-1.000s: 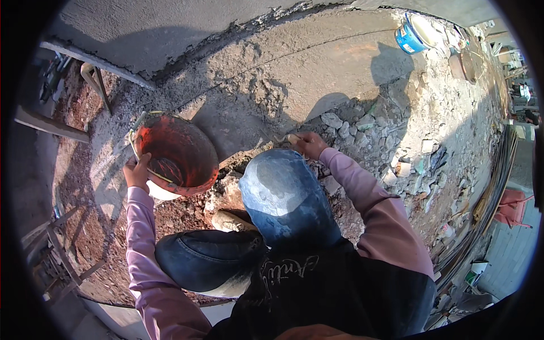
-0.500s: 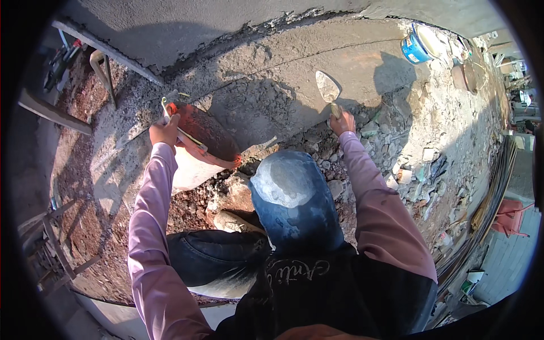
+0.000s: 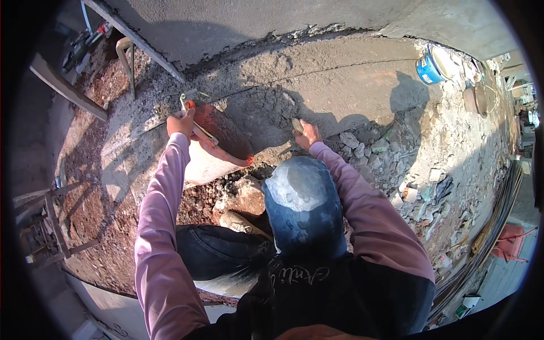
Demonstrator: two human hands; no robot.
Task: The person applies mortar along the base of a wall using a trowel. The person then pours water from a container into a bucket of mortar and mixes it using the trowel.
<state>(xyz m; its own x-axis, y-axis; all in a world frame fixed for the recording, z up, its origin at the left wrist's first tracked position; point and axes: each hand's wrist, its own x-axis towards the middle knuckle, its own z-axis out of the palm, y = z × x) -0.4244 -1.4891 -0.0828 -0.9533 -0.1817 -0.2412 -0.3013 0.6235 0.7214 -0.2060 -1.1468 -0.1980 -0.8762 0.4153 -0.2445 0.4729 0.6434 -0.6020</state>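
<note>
My left hand (image 3: pixel 181 123) is closed on the rim of a tilted bucket (image 3: pixel 207 161) with a reddish, mortar-smeared inside and a pale outer wall. A thin pale strip runs from that hand along the rim; I cannot tell whether it is the bucket's handle. To the right of the bucket, my right hand (image 3: pixel 307 135) grips the light handle of a trowel (image 3: pixel 297 125). Its blade does not show clearly against the shaded grey mortar (image 3: pixel 263 113) there. The bucket's mouth faces this mortar layer.
A plastered wall (image 3: pixel 238 22) rises beyond the mortar strip. At the far right stands a blue bucket (image 3: pixel 429 69). Broken rubble (image 3: pixel 408 192) covers the ground to my right. Wooden pieces (image 3: pixel 68 88) lean at the left. My bent knee (image 3: pixel 303 198) is between my arms.
My right hand has moved left with the trowel, closer to the tilted bucket, and the blade that showed plainly is now hard to see. My left hand keeps its hold on the bucket.
</note>
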